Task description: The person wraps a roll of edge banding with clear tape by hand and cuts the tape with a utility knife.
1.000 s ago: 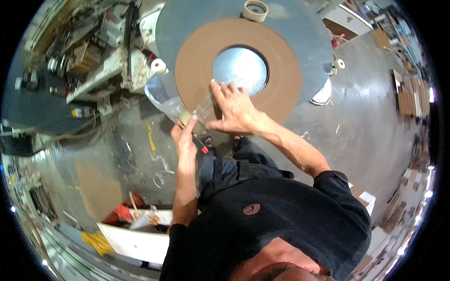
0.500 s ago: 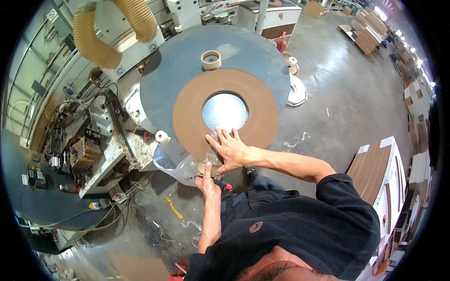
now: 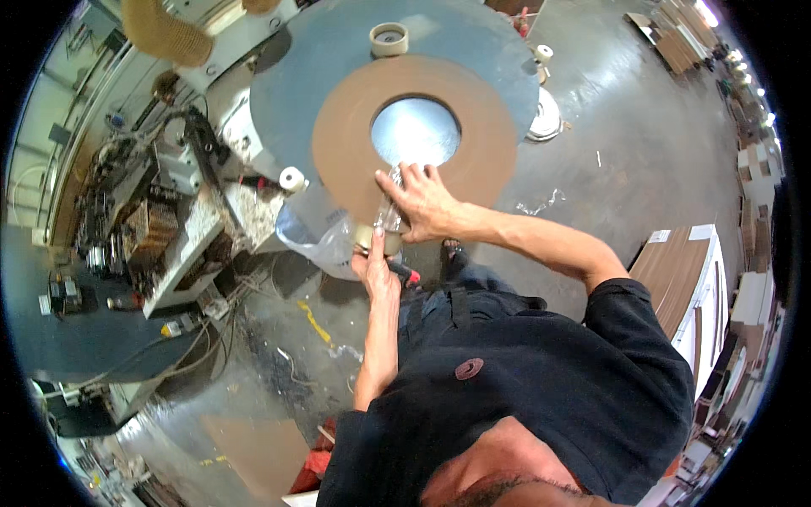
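A large flat coil of brown edge banding (image 3: pixel 342 139) lies on a round blue-grey table (image 3: pixel 287 118), with a bright metal disc (image 3: pixel 416 133) in its centre. My left hand (image 3: pixel 377 266) grips a roll of packing tape (image 3: pixel 392 242) just off the coil's near edge, thumb on top. From that roll a strip of clear tape (image 3: pixel 389 207) runs up onto the coil. My right hand (image 3: pixel 427 207) rests on the coil with fingers spread, touching the strip. Below the tape roll shows a black and red handle (image 3: pixel 405 272); whether my left hand holds it is unclear.
A cream ring with a dark core (image 3: pixel 389 39) stands beyond the coil. Left of my left hand hangs a clear plastic bag (image 3: pixel 325 245), near a small white roll (image 3: pixel 292 178). Machinery (image 3: pixel 182 160) fills the left side. Stacked brown boards (image 3: pixel 672 266) stand at the right.
The whole view has shifted, so the table and coil appear higher. Both hands keep nearly the same place against the coil. More of the clear strip shows between them.
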